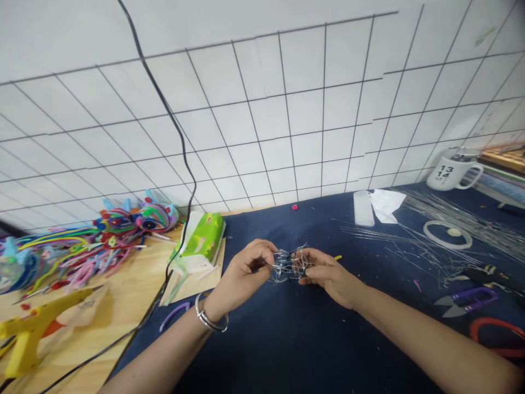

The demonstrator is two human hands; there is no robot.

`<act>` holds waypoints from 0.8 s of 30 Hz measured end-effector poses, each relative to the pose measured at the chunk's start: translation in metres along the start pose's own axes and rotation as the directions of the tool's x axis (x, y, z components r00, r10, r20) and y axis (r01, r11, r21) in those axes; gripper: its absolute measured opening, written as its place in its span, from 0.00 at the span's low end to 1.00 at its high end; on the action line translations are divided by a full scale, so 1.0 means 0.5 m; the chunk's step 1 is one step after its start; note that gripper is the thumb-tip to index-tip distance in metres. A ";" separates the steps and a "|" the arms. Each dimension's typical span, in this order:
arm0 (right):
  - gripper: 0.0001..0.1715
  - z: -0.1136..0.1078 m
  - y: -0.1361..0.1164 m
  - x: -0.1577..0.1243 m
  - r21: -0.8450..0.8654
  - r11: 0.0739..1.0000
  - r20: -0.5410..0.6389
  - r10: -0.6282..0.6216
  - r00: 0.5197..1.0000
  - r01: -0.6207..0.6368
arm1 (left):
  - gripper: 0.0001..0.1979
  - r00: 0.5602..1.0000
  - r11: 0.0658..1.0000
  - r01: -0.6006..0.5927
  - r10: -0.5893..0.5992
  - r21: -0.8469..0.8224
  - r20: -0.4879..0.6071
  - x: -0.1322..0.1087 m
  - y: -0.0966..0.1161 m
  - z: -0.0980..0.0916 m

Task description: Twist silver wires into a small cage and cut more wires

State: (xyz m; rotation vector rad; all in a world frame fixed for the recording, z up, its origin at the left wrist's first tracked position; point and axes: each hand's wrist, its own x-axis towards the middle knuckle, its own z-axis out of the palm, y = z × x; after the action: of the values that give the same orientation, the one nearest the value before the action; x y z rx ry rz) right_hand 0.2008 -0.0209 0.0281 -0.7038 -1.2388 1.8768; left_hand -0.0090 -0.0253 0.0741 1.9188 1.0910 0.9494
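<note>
My left hand [241,273] and my right hand [328,273] meet over a dark blue cloth [287,339]. Both pinch a small tangled piece of thin silver wire [289,264] from opposite sides, holding it a little above the cloth. Fingers of each hand are curled onto the wire. A silver bangle [210,318] circles my left wrist. A short yellow bit [337,257] pokes out just beyond my right fingers.
Loose wire strands [414,241], a roll of clear line [447,234], purple snips [467,300] and a white mug [453,169] lie right. Left: a green tissue pack [200,243], coloured pipe cleaners [82,246], a yellow glue gun [36,328], a black cable [172,268].
</note>
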 end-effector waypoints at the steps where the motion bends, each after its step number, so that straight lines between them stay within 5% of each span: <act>1: 0.17 -0.001 -0.001 0.000 0.016 1.000 0.012 0.012 1.000 -0.013 | 0.07 1.000 1.000 0.010 -0.010 -0.014 0.003 0.000 -0.002 0.001; 16: 0.12 -0.012 0.004 0.004 0.198 0.976 0.049 0.087 0.995 -0.095 | 0.07 0.993 0.963 0.116 -0.114 -0.243 0.021 0.003 -0.007 0.004; 24: 0.08 -0.008 0.010 0.009 0.093 0.996 -0.151 0.029 0.988 -0.015 | 0.06 0.989 0.950 0.121 -0.139 -0.288 -0.043 0.015 -0.027 0.002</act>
State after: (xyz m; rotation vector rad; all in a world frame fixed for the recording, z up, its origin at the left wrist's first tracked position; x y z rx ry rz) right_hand 0.1997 -0.0164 0.0218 -0.7980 -1.0457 1.8484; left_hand -0.0103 -0.0138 0.0637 1.5747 1.0400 1.0371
